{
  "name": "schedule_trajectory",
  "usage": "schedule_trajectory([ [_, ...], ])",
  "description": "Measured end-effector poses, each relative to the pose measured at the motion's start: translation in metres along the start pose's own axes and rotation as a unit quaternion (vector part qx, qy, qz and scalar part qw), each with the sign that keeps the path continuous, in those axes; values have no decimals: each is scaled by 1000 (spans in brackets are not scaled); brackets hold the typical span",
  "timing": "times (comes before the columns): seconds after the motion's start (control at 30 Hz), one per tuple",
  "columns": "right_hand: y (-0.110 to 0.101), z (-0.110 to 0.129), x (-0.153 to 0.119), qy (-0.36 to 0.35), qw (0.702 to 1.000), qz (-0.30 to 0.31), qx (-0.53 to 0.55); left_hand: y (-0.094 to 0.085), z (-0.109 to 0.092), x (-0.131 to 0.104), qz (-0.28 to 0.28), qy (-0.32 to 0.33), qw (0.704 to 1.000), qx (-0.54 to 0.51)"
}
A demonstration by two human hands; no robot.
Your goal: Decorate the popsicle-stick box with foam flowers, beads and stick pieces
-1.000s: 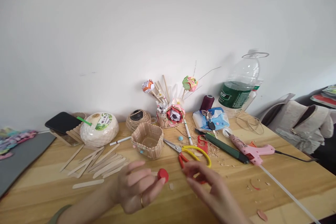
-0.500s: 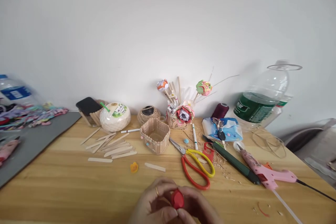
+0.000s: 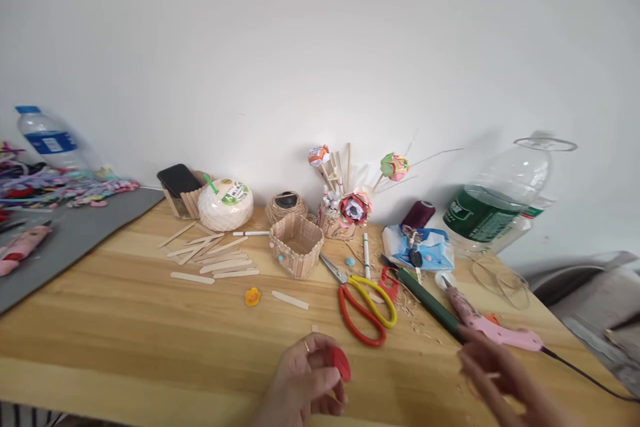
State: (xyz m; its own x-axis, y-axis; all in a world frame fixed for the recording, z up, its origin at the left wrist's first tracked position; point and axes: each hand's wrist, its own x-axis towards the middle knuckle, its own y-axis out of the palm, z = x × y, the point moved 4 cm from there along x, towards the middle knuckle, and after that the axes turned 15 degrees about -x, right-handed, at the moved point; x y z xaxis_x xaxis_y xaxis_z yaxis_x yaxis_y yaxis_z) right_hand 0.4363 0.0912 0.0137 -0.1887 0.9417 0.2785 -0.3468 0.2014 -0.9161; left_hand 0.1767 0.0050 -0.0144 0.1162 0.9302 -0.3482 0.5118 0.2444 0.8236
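Note:
Near the front edge of the table, my left hand (image 3: 310, 380) pinches a small red rounded piece (image 3: 341, 364) between thumb and fingers; whether it is paper or felt I cannot tell. My right hand (image 3: 505, 373), slightly blurred, is at the lower right with its fingers apart and nothing in them. Just beyond its fingertips lies a pink glue gun (image 3: 510, 335), its nozzle toward the wall and its black cord trailing right. Scissors (image 3: 367, 310) with red and yellow handles lie between the two hands, farther back. A yellow-orange flower (image 3: 253, 296) rests left of them.
A small craft-stick basket (image 3: 297, 253) stands mid-table beside loose craft sticks (image 3: 227, 263). A dark green tool (image 3: 430, 303) lies alongside the glue gun. Behind are paper flowers (image 3: 355, 208), a twine ball (image 3: 286, 206), a white coconut (image 3: 226, 205) and a large bottle (image 3: 495, 200).
My right hand has let go of the red piece and moved right, to the glue gun. The left hand keeps the piece. The view has shifted slightly.

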Motion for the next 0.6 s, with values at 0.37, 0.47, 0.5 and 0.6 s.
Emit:
schedule_trajectory([
  [0.37, 0, -94, 46, -110, 923, 38, -368, -4, 9, 6, -11, -33, 999, 33],
  [0.47, 10, -91, 50, -128, 931, 58, -337, -7, 10, 8, -20, -30, 998, 43],
  [0.5, 11, -91, 51, -131, 933, 65, -330, -8, 10, 9, -21, -31, 998, 45],
  [0.6, 10, -95, 54, -141, 935, 82, -316, -9, 12, 9, -21, -39, 998, 51],
])
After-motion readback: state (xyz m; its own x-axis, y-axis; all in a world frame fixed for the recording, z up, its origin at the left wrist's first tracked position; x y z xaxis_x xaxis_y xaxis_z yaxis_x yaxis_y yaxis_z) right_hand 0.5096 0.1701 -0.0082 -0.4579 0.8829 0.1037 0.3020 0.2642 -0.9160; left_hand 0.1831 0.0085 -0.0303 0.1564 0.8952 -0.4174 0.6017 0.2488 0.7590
